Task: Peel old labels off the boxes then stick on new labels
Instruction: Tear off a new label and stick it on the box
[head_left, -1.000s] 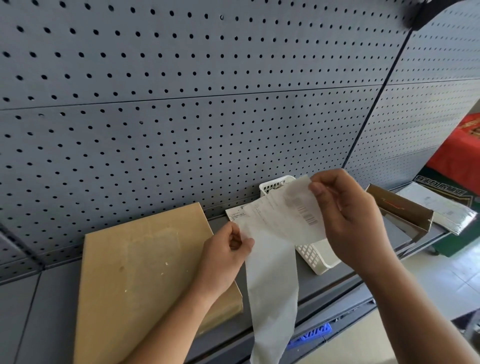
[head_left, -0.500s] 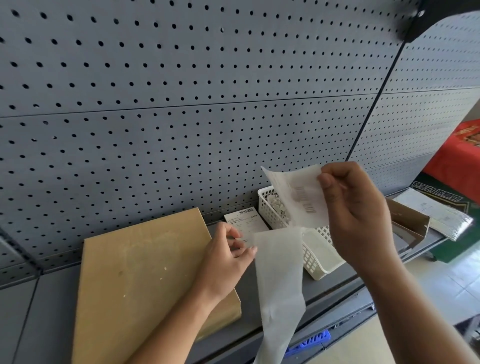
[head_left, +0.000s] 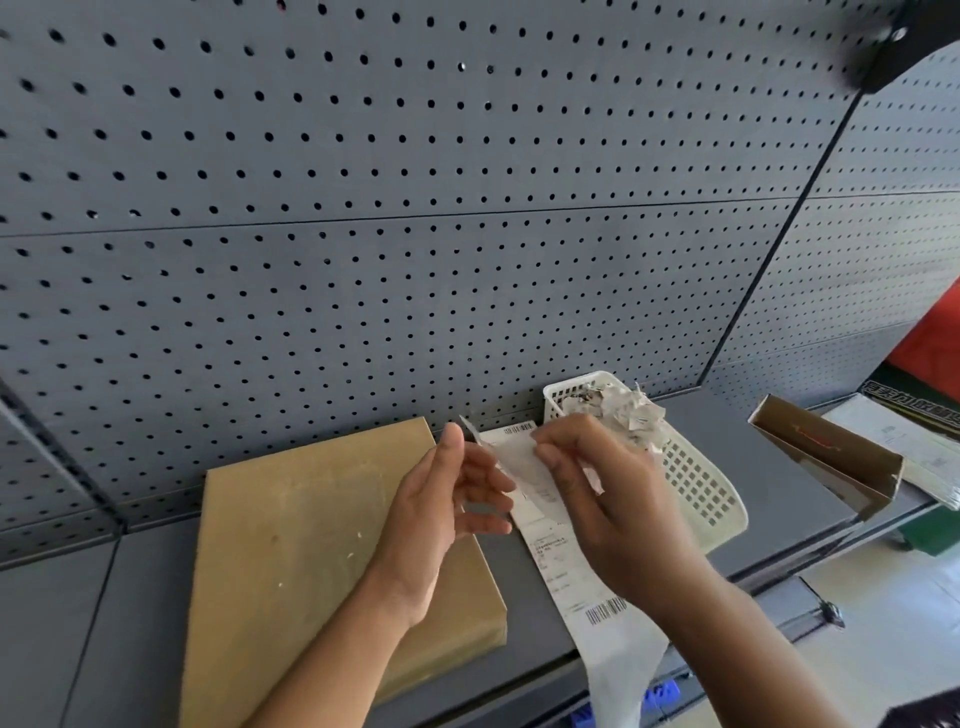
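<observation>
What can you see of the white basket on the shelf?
The white basket looks like moulded plastic, its walls a lattice of small square holes under a solid rim. It stands on the grey shelf against the pegboard, right of the cardboard box, turned at an angle. Crumpled paper scraps pile up at its back end. The right hand, pinching a label, hides its near left side.

A grey pegboard (head_left: 363, 208) backs the grey shelf (head_left: 779, 467) on which a white basket (head_left: 701, 493) sits.
</observation>
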